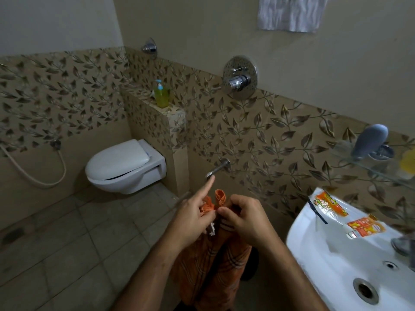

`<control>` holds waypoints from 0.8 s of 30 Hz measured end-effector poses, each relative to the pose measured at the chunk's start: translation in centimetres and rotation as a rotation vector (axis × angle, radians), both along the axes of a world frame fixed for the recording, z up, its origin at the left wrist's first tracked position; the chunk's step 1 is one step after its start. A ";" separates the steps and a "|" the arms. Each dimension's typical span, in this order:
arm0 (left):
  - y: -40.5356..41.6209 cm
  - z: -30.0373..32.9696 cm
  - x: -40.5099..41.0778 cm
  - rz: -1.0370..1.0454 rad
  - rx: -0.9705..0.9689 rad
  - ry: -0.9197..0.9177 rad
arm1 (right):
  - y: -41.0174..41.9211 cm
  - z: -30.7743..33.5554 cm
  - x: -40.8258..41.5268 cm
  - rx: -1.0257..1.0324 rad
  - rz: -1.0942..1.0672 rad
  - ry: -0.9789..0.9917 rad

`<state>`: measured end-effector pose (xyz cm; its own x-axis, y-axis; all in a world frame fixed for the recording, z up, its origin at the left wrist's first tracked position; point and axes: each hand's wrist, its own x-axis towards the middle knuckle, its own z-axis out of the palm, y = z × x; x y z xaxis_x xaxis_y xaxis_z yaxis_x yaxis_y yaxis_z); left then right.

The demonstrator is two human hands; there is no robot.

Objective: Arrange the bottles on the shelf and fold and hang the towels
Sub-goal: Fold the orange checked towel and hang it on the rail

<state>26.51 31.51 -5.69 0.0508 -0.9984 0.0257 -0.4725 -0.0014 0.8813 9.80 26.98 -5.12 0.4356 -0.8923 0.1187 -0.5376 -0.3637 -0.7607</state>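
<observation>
An orange checked towel [211, 261] hangs down in front of me, bunched at its top edge. My left hand [190, 218] pinches that top edge with thumb and lower fingers, its index finger stretched out. My right hand [244, 218] grips the top edge beside it, fingers curled. A white towel [292, 13] hangs on the wall at the top right. A green pump bottle [161, 95] stands on the tiled ledge [175, 112] behind the toilet. A grey bottle [370, 140] and a yellow thing [408, 163] sit on the glass shelf [381, 169] at the right.
A white sink [336, 261] at the lower right carries two orange packets [332, 205] on its rim. A wall toilet [125, 166] is at the left, with a spray hose [33, 171]. A chrome spout [219, 168] juts from the wall just beyond my hands, under the shower mixer [239, 78].
</observation>
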 end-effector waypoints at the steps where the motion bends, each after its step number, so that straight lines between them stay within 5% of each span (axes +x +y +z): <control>1: -0.1 0.5 0.6 -0.094 0.017 -0.055 | -0.2 0.0 -0.4 0.019 0.048 0.006; 6: -1.2 2.4 1.6 -0.374 0.176 -0.156 | -0.5 0.3 -1.4 0.077 0.175 0.015; 14: -0.9 2.5 0.0 -0.055 0.040 -0.154 | -0.1 0.5 -2.0 0.059 0.049 0.036; 24: -0.3 6.1 -0.6 0.027 -0.138 -0.309 | 0.1 -1.2 -3.0 0.605 0.106 -0.177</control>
